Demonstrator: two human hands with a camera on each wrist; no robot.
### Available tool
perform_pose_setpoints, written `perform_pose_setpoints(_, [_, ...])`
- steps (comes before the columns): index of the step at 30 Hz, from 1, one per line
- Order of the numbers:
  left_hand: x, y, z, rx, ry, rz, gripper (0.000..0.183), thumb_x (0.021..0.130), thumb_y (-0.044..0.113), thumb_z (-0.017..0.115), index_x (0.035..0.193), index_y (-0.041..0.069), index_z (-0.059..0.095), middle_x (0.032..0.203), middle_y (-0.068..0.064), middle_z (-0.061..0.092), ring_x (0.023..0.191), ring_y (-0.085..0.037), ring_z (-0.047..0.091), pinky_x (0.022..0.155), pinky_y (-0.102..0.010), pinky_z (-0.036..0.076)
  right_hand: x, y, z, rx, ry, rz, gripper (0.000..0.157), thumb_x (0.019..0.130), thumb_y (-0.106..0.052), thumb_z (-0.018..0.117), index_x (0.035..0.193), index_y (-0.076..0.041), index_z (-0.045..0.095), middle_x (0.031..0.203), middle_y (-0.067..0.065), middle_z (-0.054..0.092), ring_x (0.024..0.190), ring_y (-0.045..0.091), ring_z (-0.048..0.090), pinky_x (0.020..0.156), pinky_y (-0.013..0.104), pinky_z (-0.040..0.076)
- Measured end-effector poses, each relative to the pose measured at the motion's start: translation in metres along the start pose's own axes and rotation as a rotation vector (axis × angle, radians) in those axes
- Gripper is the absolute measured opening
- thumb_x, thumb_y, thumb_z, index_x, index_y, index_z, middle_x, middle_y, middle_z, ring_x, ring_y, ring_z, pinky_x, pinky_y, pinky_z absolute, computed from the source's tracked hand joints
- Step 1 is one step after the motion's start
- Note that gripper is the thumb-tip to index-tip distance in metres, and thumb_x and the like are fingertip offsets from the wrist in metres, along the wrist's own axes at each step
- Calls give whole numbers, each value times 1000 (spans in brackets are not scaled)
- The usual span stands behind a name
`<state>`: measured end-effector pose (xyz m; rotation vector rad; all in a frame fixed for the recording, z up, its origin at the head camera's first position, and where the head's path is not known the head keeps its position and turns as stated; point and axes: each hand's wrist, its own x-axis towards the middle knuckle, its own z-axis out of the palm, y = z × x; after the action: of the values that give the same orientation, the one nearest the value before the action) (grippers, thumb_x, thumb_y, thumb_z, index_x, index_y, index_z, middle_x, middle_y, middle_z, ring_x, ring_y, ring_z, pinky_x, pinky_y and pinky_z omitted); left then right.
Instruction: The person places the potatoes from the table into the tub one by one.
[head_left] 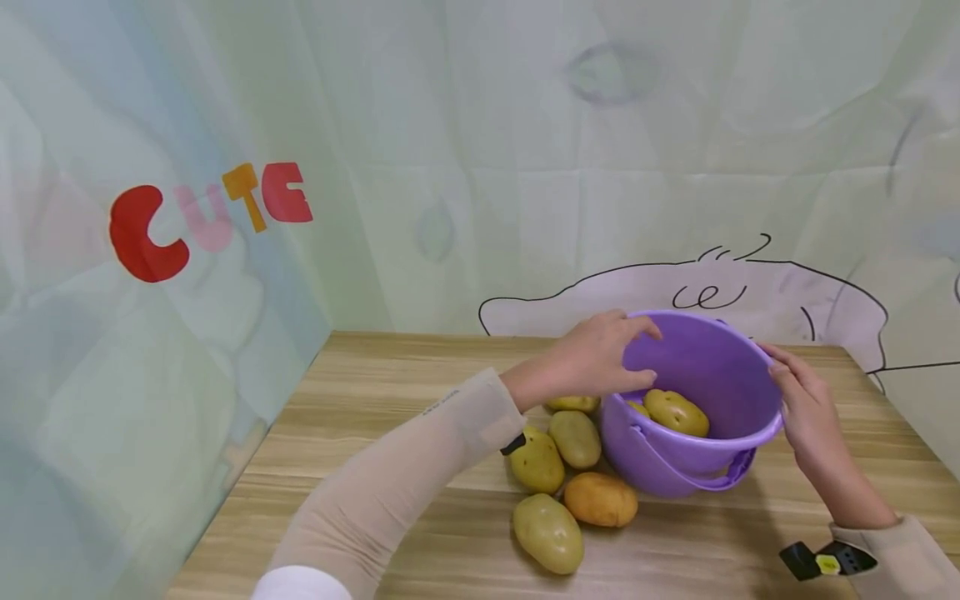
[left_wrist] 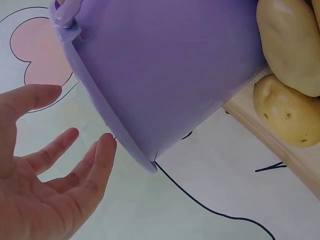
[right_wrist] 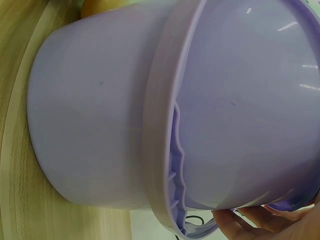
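A purple bucket point(head_left: 652, 462) stands tilted on the table, its mouth facing the head camera. Potatoes point(head_left: 677, 412) lie inside it. My right hand point(head_left: 813, 408) holds the right side of the rim; in the right wrist view its fingers point(right_wrist: 240, 225) touch the bucket's edge. Over the left side of the rim is my left hand point(head_left: 581, 354), fingers spread and holding nothing. The left wrist view shows that hand's fingertips point(left_wrist: 106, 142) close beside the rim; whether they touch it I cannot tell. The bucket's handle point(head_left: 738, 471) hangs down in front.
Several potatoes point(head_left: 547, 533) lie on the wooden table point(head_left: 405, 508) left of the bucket, one of them more orange point(head_left: 602, 500). Behind the table hangs a printed curtain point(head_left: 480, 167) with the letters CUTE at left.
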<state>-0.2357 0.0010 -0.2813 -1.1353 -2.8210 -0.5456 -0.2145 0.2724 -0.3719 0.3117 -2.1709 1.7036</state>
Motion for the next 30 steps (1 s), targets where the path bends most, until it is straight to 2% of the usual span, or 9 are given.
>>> perform_pose_setpoints(11, [-15, -11, -5, -7, 13, -19, 44, 83, 37, 63, 122, 19, 52, 111, 2, 55, 100, -9, 50, 81, -23, 42, 0, -1, 0, -18, 0, -1, 34, 98, -15, 41, 128, 0, 51, 106, -14, 57, 93, 0, 54, 74, 10, 42])
perform_pose_setpoints(15, [-19, -15, -7, -7, 29, -33, 44, 83, 37, 63, 121, 17, 53, 111, 1, 56, 98, -9, 51, 80, -24, 43, 0, -1, 0, -68, 3, -3, 35, 99, -15, 39, 128, 0, 51, 107, -15, 55, 95, 0, 52, 74, 10, 40])
perform_pose_setpoints(22, [-28, -20, -10, -22, 27, -64, 41, 83, 38, 63, 116, 16, 55, 109, -1, 56, 96, -11, 51, 76, -22, 43, 0, -2, 1, -38, 5, 8, 35, 98, -15, 40, 128, -1, 51, 106, -13, 56, 92, 1, 53, 73, 10, 42])
perform_pose_setpoints(28, [-38, -27, -8, -30, 16, -49, 39, 83, 37, 64, 112, 13, 57, 105, 0, 55, 95, -10, 51, 76, -21, 43, -1, -2, 1, -141, 6, 24, 37, 99, -18, 37, 130, -1, 49, 108, -17, 53, 94, -1, 50, 73, 10, 41])
perform_pose_setpoints(30, [-42, -30, -6, -29, 13, -49, 37, 83, 38, 63, 110, 13, 57, 104, 1, 55, 95, -10, 51, 76, -22, 44, -1, -2, 1, -144, 2, 26, 37, 99, -18, 38, 131, -1, 48, 108, -17, 53, 95, -1, 50, 74, 10, 41])
